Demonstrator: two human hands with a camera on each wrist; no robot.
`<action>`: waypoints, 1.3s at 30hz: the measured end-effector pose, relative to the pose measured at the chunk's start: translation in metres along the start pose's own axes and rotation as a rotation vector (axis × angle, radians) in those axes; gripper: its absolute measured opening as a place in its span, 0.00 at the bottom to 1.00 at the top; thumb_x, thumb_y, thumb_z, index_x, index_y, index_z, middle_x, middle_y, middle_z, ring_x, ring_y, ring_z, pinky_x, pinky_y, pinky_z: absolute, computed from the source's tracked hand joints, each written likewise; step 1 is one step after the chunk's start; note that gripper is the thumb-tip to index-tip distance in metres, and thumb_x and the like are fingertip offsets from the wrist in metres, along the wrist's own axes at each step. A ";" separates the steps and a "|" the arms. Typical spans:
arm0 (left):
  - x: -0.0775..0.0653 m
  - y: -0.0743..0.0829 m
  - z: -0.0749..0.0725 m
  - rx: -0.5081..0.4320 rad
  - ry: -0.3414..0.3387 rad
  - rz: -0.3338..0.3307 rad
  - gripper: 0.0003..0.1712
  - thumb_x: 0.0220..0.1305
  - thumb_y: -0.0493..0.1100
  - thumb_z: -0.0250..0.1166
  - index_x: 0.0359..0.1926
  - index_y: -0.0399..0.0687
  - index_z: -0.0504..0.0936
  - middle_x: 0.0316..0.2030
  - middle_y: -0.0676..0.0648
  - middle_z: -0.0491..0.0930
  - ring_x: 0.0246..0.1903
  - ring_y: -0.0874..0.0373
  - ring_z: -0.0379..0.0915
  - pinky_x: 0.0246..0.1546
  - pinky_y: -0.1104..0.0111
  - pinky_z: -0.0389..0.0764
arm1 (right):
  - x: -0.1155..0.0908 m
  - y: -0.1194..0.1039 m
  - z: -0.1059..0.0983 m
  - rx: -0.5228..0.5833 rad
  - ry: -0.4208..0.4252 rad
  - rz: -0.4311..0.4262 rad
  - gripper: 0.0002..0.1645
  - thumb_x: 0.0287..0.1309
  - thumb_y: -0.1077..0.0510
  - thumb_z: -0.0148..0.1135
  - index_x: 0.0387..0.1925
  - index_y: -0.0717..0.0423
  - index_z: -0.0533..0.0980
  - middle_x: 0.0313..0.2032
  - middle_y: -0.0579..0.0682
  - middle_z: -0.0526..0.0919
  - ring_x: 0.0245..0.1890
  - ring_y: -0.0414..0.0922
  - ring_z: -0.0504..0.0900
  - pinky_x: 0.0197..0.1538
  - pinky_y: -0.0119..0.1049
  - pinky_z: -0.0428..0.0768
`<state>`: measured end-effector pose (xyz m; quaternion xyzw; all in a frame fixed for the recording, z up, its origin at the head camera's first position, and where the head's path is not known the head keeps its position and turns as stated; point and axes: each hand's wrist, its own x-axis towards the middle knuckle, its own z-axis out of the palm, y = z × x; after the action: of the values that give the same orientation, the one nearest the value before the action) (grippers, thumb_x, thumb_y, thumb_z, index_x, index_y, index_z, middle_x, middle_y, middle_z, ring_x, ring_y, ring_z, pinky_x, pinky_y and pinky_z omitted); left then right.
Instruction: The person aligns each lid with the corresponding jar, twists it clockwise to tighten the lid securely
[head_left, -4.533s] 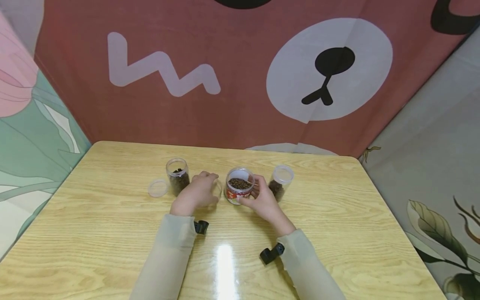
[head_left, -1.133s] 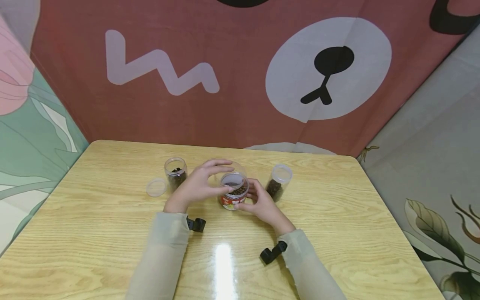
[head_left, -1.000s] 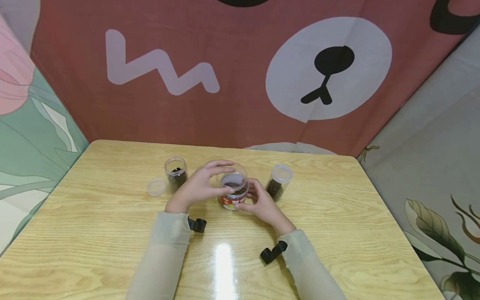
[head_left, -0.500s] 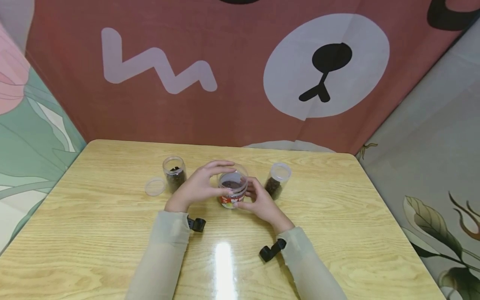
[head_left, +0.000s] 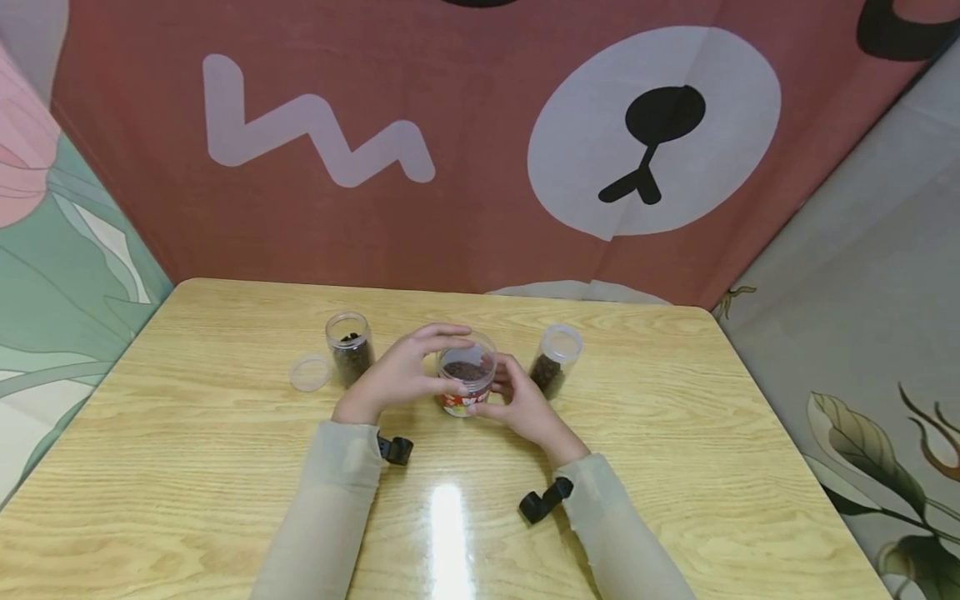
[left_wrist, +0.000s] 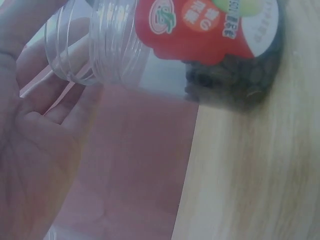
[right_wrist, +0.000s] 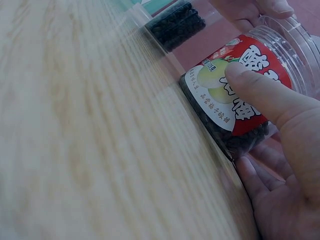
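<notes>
In the middle of the table stands a clear round jar (head_left: 465, 403) with a red label, partly filled with small dark pieces. My right hand (head_left: 528, 408) grips its side, thumb across the label (right_wrist: 215, 105) and fingers round the back. From the left, my left hand (head_left: 401, 375) holds a clear lid (left_wrist: 65, 55) at the jar's mouth, thumb in front and fingers behind. The lid overlaps the threaded neck (left_wrist: 115, 45) in the left wrist view. Part of the rim is hidden by the left hand.
To the left, a taller clear jar (head_left: 351, 354) of dark pieces stands uncapped, a loose clear lid (head_left: 310, 372) beside it. Another clear jar (head_left: 551, 375) with dark contents and a pale top stands right, close behind my right hand. A curtain (head_left: 360, 242) hangs behind the wooden table (head_left: 225, 467).
The left hand has come from the left over the jar with the lid, which lies flatter at the mouth now. The jar has shifted slightly left and nearer, still in the right hand.
</notes>
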<state>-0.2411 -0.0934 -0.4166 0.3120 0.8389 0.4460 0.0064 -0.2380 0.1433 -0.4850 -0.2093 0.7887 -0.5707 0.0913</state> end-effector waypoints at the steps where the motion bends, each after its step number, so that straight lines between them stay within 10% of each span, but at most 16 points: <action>1: 0.000 0.000 0.000 -0.003 -0.001 -0.005 0.36 0.53 0.44 0.81 0.63 0.44 0.81 0.68 0.49 0.72 0.70 0.49 0.64 0.69 0.49 0.66 | 0.000 0.000 0.000 -0.001 -0.001 -0.002 0.48 0.54 0.67 0.75 0.72 0.61 0.61 0.64 0.62 0.73 0.64 0.56 0.73 0.69 0.49 0.71; 39: 0.001 -0.004 0.005 0.001 -0.042 0.012 0.26 0.54 0.42 0.79 0.57 0.49 0.86 0.73 0.42 0.65 0.72 0.42 0.60 0.68 0.44 0.65 | -0.001 0.000 -0.001 -0.030 0.010 0.004 0.45 0.53 0.63 0.77 0.69 0.54 0.64 0.61 0.55 0.76 0.62 0.50 0.75 0.67 0.43 0.73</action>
<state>-0.2428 -0.0911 -0.4224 0.3262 0.8369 0.4390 0.0211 -0.2376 0.1442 -0.4849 -0.2064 0.7981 -0.5596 0.0853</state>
